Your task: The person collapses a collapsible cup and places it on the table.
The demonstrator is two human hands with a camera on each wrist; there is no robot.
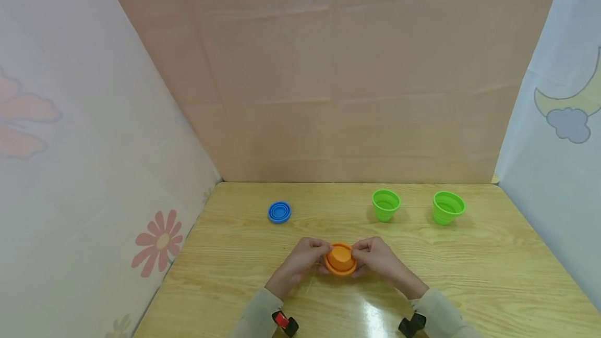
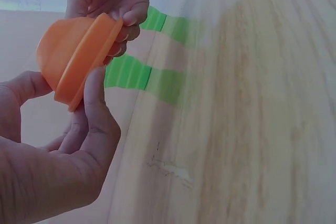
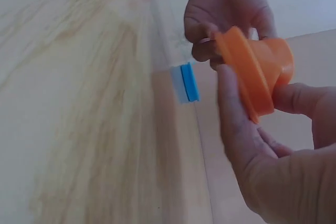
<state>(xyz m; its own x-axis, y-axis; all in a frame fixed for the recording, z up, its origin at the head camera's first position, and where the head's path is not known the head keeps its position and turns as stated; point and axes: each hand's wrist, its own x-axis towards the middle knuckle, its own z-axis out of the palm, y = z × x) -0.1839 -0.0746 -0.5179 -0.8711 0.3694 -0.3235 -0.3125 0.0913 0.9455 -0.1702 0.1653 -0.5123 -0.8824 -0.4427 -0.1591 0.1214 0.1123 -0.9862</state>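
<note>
An orange collapsible cup (image 1: 340, 258) is pinched between both hands close over the table's front middle. Its base bulges out above a wide rim, seen side-on in the left wrist view as a partly folded cup (image 2: 73, 59). My left hand (image 1: 305, 258) grips the left side, thumb on the base side and fingers against the rim. On the opposite side my right hand (image 1: 381, 262) grips it the same way. In the right wrist view, the thumb presses near the bulging base of the orange cup (image 3: 257, 74).
Farther back on the wooden table (image 1: 225, 275), a flattened blue collapsible cup (image 1: 279, 213) lies at left. Two expanded green cups (image 1: 386, 205) stand upright at right, the outer green cup (image 1: 448, 207) nearer the side wall. A brown backdrop (image 1: 328, 93) rises behind.
</note>
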